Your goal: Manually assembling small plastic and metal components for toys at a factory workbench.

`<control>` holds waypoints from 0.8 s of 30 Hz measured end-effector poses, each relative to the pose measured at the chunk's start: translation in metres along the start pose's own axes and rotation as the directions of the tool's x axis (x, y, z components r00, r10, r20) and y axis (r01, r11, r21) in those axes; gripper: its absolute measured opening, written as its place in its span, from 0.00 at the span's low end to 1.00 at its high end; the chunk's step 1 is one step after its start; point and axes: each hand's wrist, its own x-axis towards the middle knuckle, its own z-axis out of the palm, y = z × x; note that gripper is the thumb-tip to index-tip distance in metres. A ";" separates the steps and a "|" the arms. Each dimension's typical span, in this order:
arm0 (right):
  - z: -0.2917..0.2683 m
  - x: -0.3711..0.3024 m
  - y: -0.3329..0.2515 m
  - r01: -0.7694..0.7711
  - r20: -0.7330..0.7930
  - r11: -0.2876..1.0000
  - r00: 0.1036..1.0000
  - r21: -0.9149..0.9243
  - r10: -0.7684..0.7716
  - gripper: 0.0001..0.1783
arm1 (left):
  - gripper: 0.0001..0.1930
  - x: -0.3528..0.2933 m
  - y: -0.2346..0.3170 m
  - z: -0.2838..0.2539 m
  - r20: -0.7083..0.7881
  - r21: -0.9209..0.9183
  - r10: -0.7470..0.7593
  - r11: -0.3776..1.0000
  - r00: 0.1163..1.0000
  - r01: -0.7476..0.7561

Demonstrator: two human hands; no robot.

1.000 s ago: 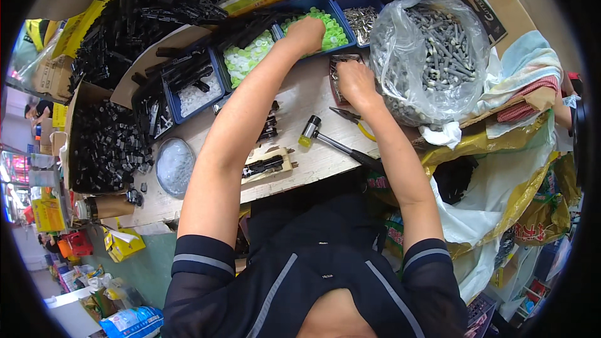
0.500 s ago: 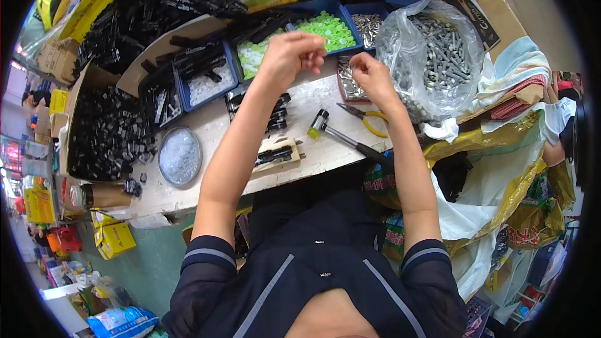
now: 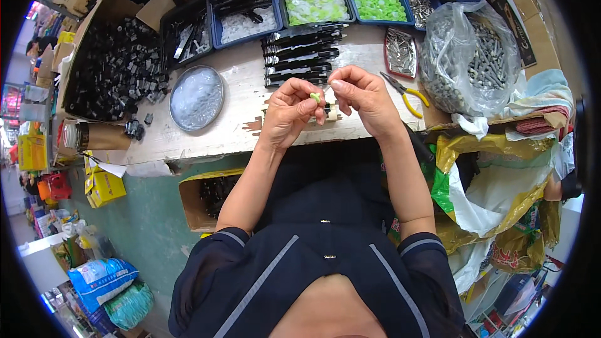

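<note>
Being gripped between the thumb and fingertips of the left hand, a small green piece is positioned above the near part of the bench. The remaining left fingers are curled. The right hand is placed just beside it, thumb and forefinger pinched together on a thin piece; its exact kind is too small to be told.

Below the hands, a pale block is partly hidden. Beyond them, black parts are laid in a row. To the right, yellow-handled pliers are laid with the tips pointed to the far left, and metal pins are held in a red-edged tray. At the far side, green caps are heaped in a blue bin, with paler green and white pieces kept in the next bin leftward. Grey pieces are contained in a clear bag at right. At left, a round dish is filled with small whitish pieces.
</note>
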 end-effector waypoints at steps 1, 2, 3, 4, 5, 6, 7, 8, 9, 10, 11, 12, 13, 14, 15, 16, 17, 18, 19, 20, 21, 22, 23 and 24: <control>0.003 0.001 0.002 -0.004 0.002 1.000 1.000 -0.002 0.004 0.07 | 0.08 -0.003 0.001 -0.001 0.006 -0.005 0.013 1.000 1.000 -0.013; 0.004 0.002 0.004 -0.029 0.007 0.999 1.000 0.022 0.029 0.07 | 0.08 -0.005 0.001 -0.002 0.003 -0.008 0.016 1.000 1.000 -0.016; 0.006 0.003 0.005 -0.054 0.012 0.997 0.999 0.046 0.053 0.07 | 0.07 -0.006 0.000 -0.003 0.004 -0.009 0.039 0.999 0.999 -0.039; 0.008 0.004 0.006 -0.057 0.013 0.997 0.998 0.043 0.056 0.07 | 0.07 -0.007 0.000 -0.004 0.005 -0.010 0.061 0.998 0.998 -0.061; 0.010 0.004 0.006 -0.075 0.021 0.996 0.997 0.046 0.074 0.07 | 0.07 -0.008 0.000 -0.005 0.003 -0.013 0.063 0.998 0.998 -0.063; 0.012 0.004 0.007 -0.093 0.028 0.994 0.995 0.049 0.092 0.07 | 0.06 -0.009 0.001 -0.006 0.006 -0.004 0.080 0.997 0.997 -0.080; 0.013 0.004 0.007 -0.097 0.028 0.994 0.995 0.047 0.095 0.07 | 0.06 -0.009 0.001 -0.007 0.010 0.005 0.097 0.995 0.995 -0.097; 0.014 0.004 0.007 -0.109 0.028 0.992 0.994 0.066 0.107 0.07 | 0.06 -0.010 0.001 -0.008 0.008 0.003 0.099 0.995 0.995 -0.099; 0.015 0.004 0.008 -0.120 0.028 0.989 0.993 0.086 0.118 0.08 | 0.06 -0.010 0.002 -0.008 0.008 0.058 0.134 0.989 0.991 -0.134; 0.016 0.004 0.009 -0.123 0.029 0.989 0.992 0.085 0.121 0.08 | 0.06 -0.011 0.002 -0.008 0.011 0.113 0.168 0.979 0.986 -0.168; 0.017 0.005 0.009 -0.151 0.055 0.983 0.988 0.105 0.146 0.08 | 0.06 -0.012 0.003 -0.008 0.009 0.111 0.168 0.980 0.986 -0.168; 0.017 0.005 0.010 -0.179 0.082 0.976 0.982 0.124 0.170 0.08 | 0.07 -0.012 0.004 -0.008 0.002 0.214 0.201 0.957 0.980 -0.197; 0.018 0.005 0.012 -0.181 0.082 0.976 0.982 0.124 0.172 0.08 | 0.08 -0.013 0.005 -0.009 -0.002 0.316 0.235 0.922 0.972 -0.222; 0.018 0.005 0.014 -0.210 0.101 0.967 0.975 0.145 0.197 0.08 | 0.08 -0.015 0.006 -0.008 -0.004 0.314 0.234 0.923 0.972 -0.221; 0.018 0.005 0.015 -0.240 0.121 0.956 0.968 0.167 0.221 0.08 | 0.10 -0.017 0.008 -0.009 -0.007 0.403 0.256 0.885 0.967 -0.232; 0.019 0.004 0.015 -0.242 0.120 0.956 0.967 0.167 0.224 0.08 | 0.11 -0.020 0.009 -0.009 -0.009 0.489 0.278 0.839 0.960 -0.239; 0.019 0.003 0.013 -0.224 0.108 0.969 0.971 0.103 0.213 0.08 | 0.11 -0.022 0.010 -0.009 -0.012 0.489 0.278 0.840 0.960 -0.237; 0.020 0.003 0.013 -0.205 0.098 0.978 0.975 0.038 0.201 0.08 | 0.12 -0.024 0.012 -0.010 -0.014 0.536 0.282 0.812 0.959 -0.231; 0.020 0.002 0.015 -0.208 0.099 0.977 0.974 0.038 0.204 0.08 | 0.13 -0.026 0.013 -0.010 -0.017 0.582 0.286 0.782 0.958 -0.223; 0.021 0.002 0.017 -0.155 0.089 0.988 0.984 -0.030 0.157 0.08 | 0.13 -0.027 0.013 -0.009 -0.021 0.581 0.286 0.783 0.958 -0.221; 0.021 0.001 0.020 -0.101 0.082 0.990 0.991 -0.099 0.109 0.08 | 0.14 -0.027 0.013 -0.008 0.003 0.635 0.341 0.726 0.940 -0.266; 0.022 -0.001 0.022 -0.065 0.080 0.986 0.994 -0.153 0.078 0.08 | 0.14 -0.027 0.013 -0.007 0.031 0.684 0.394 0.662 0.919 -0.307; 0.024 -0.002 0.022 -0.069 0.082 0.986 0.993 -0.154 0.082 0.08 | 0.14 -0.028 0.012 -0.007 0.027 0.684 0.395 0.663 0.918 -0.305; 0.026 -0.003 0.021 -0.015 0.064 0.968 0.997 -0.252 0.032 0.08 | 0.15 -0.028 0.011 -0.006 0.052 0.735 0.425 0.597 0.904 -0.323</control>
